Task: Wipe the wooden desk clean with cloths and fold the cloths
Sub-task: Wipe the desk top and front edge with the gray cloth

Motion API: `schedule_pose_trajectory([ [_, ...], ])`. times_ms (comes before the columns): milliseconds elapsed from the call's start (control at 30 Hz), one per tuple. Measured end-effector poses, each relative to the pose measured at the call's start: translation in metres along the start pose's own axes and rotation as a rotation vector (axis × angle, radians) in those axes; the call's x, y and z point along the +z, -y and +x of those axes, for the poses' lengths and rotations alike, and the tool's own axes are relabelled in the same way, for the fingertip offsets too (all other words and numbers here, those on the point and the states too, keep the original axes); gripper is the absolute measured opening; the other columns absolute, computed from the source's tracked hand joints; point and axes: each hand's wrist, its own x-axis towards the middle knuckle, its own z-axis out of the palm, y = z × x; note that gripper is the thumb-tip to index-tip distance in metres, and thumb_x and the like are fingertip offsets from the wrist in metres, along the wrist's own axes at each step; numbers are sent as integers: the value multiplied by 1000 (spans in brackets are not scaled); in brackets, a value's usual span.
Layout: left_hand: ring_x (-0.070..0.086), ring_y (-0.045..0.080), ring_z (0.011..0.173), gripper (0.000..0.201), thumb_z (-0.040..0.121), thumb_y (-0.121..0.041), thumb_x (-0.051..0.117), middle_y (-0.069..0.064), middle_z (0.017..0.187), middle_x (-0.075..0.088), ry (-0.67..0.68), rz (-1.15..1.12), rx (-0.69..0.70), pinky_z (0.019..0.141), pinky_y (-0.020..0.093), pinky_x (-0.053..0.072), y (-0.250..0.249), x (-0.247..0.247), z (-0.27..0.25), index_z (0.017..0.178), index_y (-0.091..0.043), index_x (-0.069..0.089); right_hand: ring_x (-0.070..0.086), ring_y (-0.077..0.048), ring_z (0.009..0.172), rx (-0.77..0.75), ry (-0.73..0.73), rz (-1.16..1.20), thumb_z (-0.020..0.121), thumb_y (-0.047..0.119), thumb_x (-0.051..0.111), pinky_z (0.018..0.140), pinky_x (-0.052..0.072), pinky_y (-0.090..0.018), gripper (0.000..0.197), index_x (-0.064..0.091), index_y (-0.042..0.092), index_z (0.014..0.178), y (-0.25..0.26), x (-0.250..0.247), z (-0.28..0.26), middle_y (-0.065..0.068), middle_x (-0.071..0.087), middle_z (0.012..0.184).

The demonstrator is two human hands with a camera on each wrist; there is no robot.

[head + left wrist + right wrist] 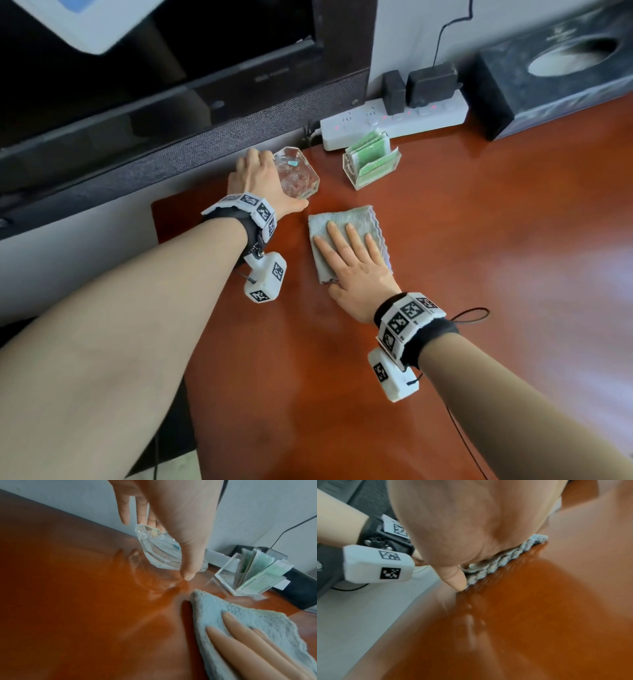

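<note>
A folded pale grey-green cloth (346, 217) (214, 609) (496, 562) lies on the reddish-brown wooden desk (479, 274) (68, 601) (539, 615). My right hand (352, 270) (462, 520) presses flat on it with straight, spread fingers (240, 635). Just left and beyond it, my left hand (260, 178) (171, 513) grips a clear faceted glass dish (298, 171) (159, 550), thumb on the near side and fingers over the far rim. The left wrist view shows the dish tilted. Whether it touches the desk I cannot tell.
A clear acrylic holder (371, 164) (254, 577) with green packets stands right of the dish. Behind it lies a white power strip (394, 123) with black adapters, and a dark tissue box (555, 75) stands at the far right. A dark monitor base (171, 130) borders the desk's left.
</note>
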Motion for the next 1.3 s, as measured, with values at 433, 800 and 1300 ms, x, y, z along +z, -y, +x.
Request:
schedule_pose_trajectory([
  [433,42,30,126,111,58,-70,76,9,139,41,25,18,55,100,48,42,-7,9,5,144,-12,34,-20,-21,148,-13,14,-45,95,42,38,120,-11,-43,77,-11,34,154,-27,-7,-6,6,-21,161],
  [800,39,26,136,102,70,-70,69,8,148,40,-99,-34,206,109,44,34,-57,-8,-11,147,-13,32,-13,-24,149,363,-129,104,97,43,38,120,-5,-45,73,-7,35,154,-116,-37,-9,3,-17,162],
  [1300,59,25,109,53,79,-49,72,3,120,60,-96,-345,66,83,34,46,-107,-13,-8,121,-20,59,-17,-26,148,482,-115,131,98,44,32,120,-7,-48,69,-6,32,155,-146,-60,8,3,-17,162],
])
